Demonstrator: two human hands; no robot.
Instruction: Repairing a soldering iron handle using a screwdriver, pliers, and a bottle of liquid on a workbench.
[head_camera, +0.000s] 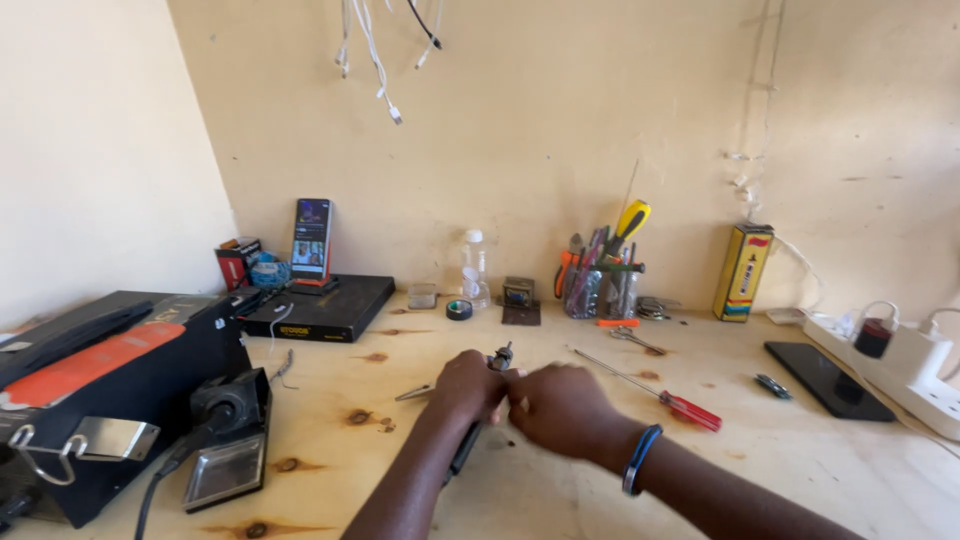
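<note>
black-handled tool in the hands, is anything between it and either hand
Nothing visible does. Both the left hand and the right hand are closed directly on the black-handled tool, held above the wooden bench.

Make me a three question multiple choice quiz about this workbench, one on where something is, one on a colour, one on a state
1. Where is the red-handled screwdriver?
A. on the bench, right of the hands
B. in the tool cup
C. on the black case

2. What colour is the wristband?
A. green
B. blue
C. white

3. What shows on the propped phone?
A. a dark screen
B. a cracked screen
C. a lit screen

Answers: 1 A, it lies flat on the wooden bench beside the right hand. 2 B, a blue band circles that wrist. 3 C, its screen glows.
</note>
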